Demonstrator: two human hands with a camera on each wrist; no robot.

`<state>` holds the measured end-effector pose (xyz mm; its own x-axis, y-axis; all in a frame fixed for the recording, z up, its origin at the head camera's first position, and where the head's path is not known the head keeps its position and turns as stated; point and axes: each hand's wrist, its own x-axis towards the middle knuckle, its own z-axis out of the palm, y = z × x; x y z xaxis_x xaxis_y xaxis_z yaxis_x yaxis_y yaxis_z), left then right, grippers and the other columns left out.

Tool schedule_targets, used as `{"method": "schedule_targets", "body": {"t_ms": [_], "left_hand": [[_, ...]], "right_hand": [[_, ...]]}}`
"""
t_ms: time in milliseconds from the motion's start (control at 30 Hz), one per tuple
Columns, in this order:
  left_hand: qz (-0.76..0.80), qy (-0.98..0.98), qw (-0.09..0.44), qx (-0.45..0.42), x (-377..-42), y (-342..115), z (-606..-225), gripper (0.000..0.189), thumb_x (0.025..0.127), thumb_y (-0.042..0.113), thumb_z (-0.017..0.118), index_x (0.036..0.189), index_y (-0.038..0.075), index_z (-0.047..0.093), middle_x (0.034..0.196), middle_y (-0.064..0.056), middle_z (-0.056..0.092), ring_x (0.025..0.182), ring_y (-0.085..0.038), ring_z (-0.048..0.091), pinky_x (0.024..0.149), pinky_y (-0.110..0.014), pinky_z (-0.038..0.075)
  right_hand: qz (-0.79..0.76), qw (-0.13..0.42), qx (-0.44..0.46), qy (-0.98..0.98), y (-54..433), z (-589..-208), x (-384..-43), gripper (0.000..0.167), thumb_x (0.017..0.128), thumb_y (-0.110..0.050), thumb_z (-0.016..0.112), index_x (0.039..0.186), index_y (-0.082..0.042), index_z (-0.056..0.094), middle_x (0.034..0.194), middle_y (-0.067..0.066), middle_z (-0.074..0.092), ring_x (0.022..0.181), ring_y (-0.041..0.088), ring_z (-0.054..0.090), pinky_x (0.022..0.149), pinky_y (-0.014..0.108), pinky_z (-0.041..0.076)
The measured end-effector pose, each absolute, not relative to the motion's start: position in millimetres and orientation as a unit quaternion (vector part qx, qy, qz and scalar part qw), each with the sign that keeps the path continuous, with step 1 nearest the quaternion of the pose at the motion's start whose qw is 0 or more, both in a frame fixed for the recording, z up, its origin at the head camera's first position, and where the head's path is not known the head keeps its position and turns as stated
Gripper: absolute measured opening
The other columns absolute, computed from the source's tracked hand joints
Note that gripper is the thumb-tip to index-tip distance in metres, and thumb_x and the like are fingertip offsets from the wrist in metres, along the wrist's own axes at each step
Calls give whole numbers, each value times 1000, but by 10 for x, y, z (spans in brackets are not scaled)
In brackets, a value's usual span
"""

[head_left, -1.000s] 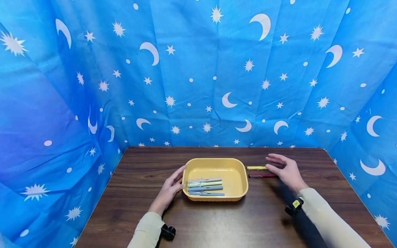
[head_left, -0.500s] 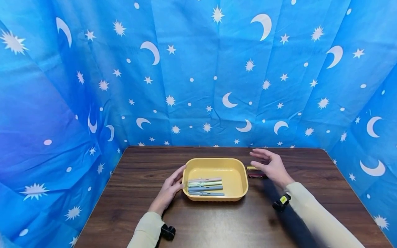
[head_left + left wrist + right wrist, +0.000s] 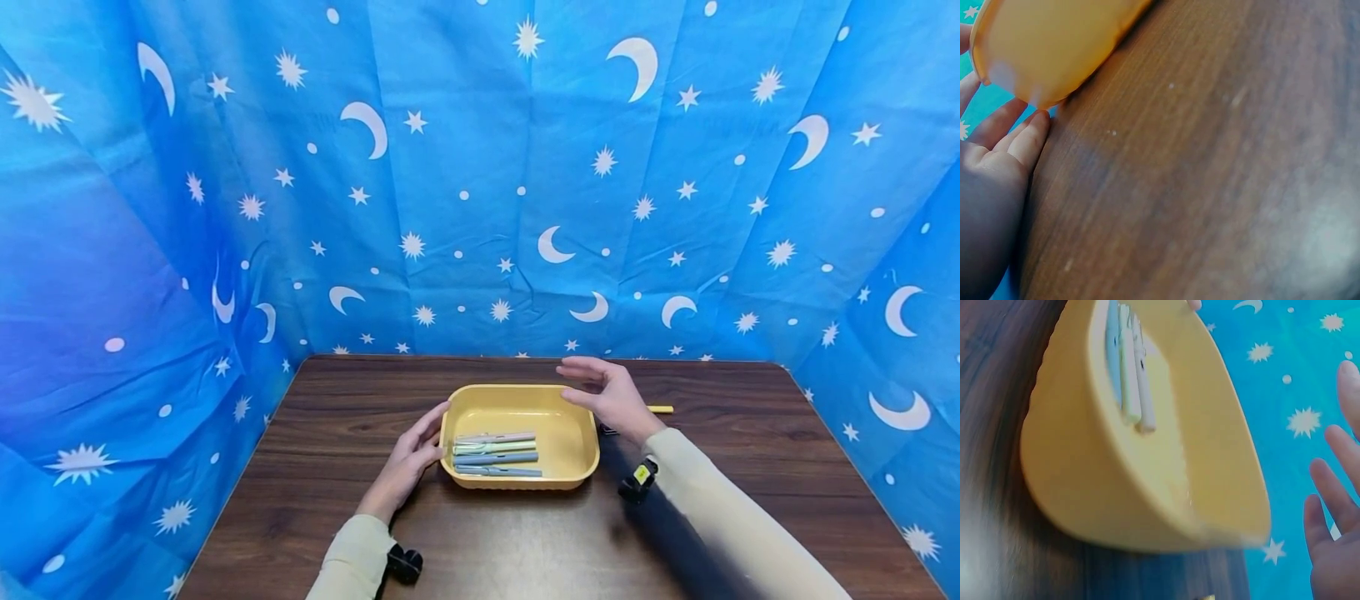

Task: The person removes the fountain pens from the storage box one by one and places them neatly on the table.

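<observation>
A yellow tray (image 3: 558, 482) stands on the table with several pens (image 3: 495, 457) lying side by side in its left half. They are pinkish, pale yellow-green and blue-grey. My left hand (image 3: 405, 462) touches the tray's left end, its fingers against the outer wall; the left wrist view shows those fingers (image 3: 1004, 125) fairly straight. Over the tray's right end hovers my right hand (image 3: 611, 400), fingers spread and nothing in them. Behind it on the table lies a yellow pen (image 3: 661, 409), partly covered. Only the clip end of a dark pen (image 3: 607, 430) shows beside the tray.
The dark wood table (image 3: 510, 542) reaches back to a blue cloth (image 3: 465, 225) printed with moons and stars, which also hangs on both sides. A black wrist camera (image 3: 405, 565) sits on the left sleeve, another (image 3: 637, 482) on the right.
My right hand has moved left, from above the two pens on the table to over the tray's right end. The left hand and the tray stay where they were.
</observation>
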<state>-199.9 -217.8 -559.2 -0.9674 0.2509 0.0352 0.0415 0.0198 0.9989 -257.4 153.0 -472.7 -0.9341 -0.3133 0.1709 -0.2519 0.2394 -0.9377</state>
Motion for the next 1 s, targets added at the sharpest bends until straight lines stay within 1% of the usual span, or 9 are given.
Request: {"method": "schedule_targets", "body": {"t_ms": [133,333,400,533,667,767,867,900,1000], "left_hand": [[692,710,75,104,-1990,-2184,-5593,73,95,-3,54,163,21,40,170,-8,32,156,-29,33,115,-29,42],[701,702,71,109,-1987,-2178,-5614,74,94,-5,53,163,18,40,170,-11,32,155,-30,33,111,-22,44],[702,700,69,111,-1996,-2175,-5619,74,94,-6,53,163,18,39,170,-11,32,156,-30,33,111,-22,44],[700,702,66,113,-2006,-2174,-5610,74,94,-6,53,163,17,39,170,-10,33,156,-30,33,111,-21,44],[701,701,66,113,-1995,-2175,-5588,73,94,-6,52,163,16,39,170,-10,32,156,-31,33,110,-22,45],[701,701,70,113,-1989,-2174,-5579,74,94,-6,52,163,17,39,171,-11,31,156,-32,32,111,-23,45],[703,699,72,113,-1995,-2172,-5586,74,94,-4,53,163,17,38,171,-10,30,156,-31,31,112,-24,44],[703,699,72,112,-1997,-2170,-5589,74,94,-4,54,163,17,39,171,-10,31,156,-31,31,112,-24,44],[707,695,73,108,-2001,-2165,-5604,74,94,-4,54,163,18,39,171,-10,31,156,-31,32,112,-23,44]], "right_hand": [[-591,30,-206,780,1366,-4693,-2600,51,94,-8,77,143,-11,64,139,15,68,137,30,59,109,56,50],[-584,54,-219,780,1158,-4653,-2644,53,95,-11,77,145,-17,63,140,9,69,137,29,58,102,43,57],[-579,61,-221,782,1116,-4658,-2659,52,95,-12,77,145,-17,63,140,8,69,137,31,58,102,42,57],[-565,70,-229,790,1057,-4686,-2684,48,97,-14,76,143,-15,64,139,9,69,136,34,58,104,46,55],[-552,82,-240,795,1012,-4716,-2703,45,97,-13,74,141,-11,66,140,15,68,135,37,59,107,51,53],[-539,90,-237,803,975,-4724,-2711,43,97,-11,75,139,-11,68,139,13,68,133,34,61,107,50,53],[-522,91,-237,814,938,-4736,-2730,40,96,-10,75,136,-12,71,136,7,71,129,29,64,107,50,52],[-519,93,-238,816,923,-4736,-2736,40,96,-10,76,135,-12,71,135,7,72,128,27,64,108,51,52],[-511,98,-248,817,883,-4743,-2755,39,95,-10,77,133,-10,72,132,7,73,127,30,65,108,57,50]]}}
